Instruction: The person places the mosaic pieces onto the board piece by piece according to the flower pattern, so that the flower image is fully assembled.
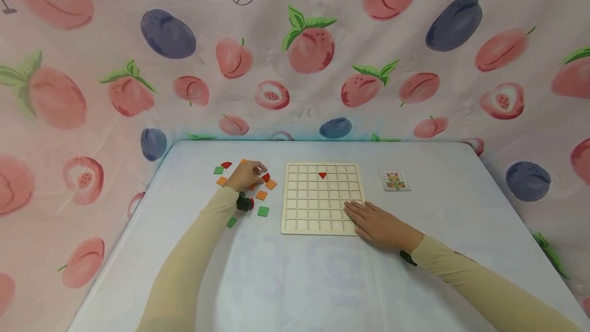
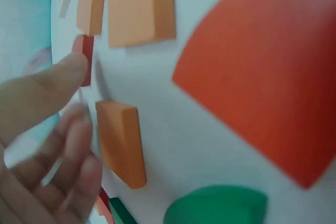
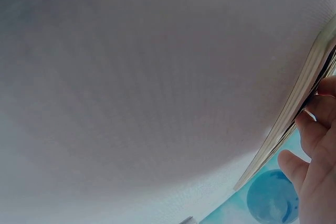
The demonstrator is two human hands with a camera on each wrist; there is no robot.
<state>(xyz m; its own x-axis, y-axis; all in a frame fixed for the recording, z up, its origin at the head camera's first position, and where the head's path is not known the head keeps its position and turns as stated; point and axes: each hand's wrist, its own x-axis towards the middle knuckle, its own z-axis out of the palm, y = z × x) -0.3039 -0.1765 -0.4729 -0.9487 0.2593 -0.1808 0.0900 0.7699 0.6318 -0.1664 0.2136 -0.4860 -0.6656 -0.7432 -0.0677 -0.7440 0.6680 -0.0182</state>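
Observation:
Among scattered flat coloured pieces on the left, my left hand (image 1: 244, 175) reaches down with bent fingers. Its thumb touches a red quarter-round piece (image 1: 266, 177), while the other fingers curl loosely apart from it in the left wrist view. Beside that piece lies an orange square piece (image 1: 271, 184). My right hand (image 1: 380, 224) rests flat, fingers straight, over the right edge of a pale gridded board (image 1: 301, 206). One red triangular piece (image 1: 322, 175) sits in the board's upper rows. In the right wrist view the fingertips (image 3: 310, 124) lie along the board's edge.
To the right of the board lies a small square pattern card (image 1: 395, 180). Several other pieces surround the left hand, among them a green square (image 1: 263, 211) and an orange square (image 1: 261, 195). A fruit-print curtain (image 1: 295, 81) hangs behind the white table (image 1: 322, 281).

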